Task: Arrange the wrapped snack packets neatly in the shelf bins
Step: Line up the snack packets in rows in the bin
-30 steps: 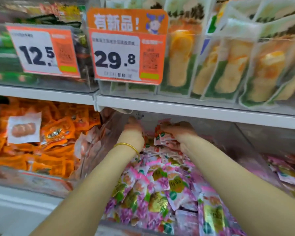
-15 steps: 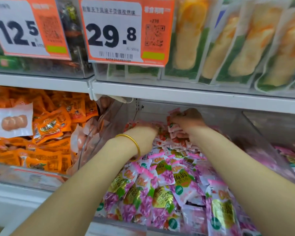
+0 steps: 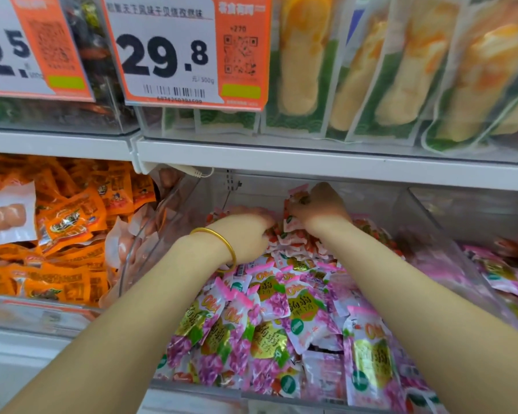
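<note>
Both arms reach deep into the clear bin (image 3: 371, 201).
The right hand (image 3: 322, 209) clutches red-and-white packets (image 3: 295, 201); the left hand (image 3: 245, 236) is beside it, its grasp unclear.

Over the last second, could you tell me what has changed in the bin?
The left hand dropped from the back wall onto the red-and-white packets. The right hand still grips its upright bunch at the back. The pink packets in front are unmoved.

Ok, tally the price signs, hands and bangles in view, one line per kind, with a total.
Price signs: 2, the cut-off left sign and the 29.8 sign.
Hands: 2, the left hand and the right hand, which grips red-and-white packets.
Gold bangle: 1, on the left wrist.
Total: 5.
</note>
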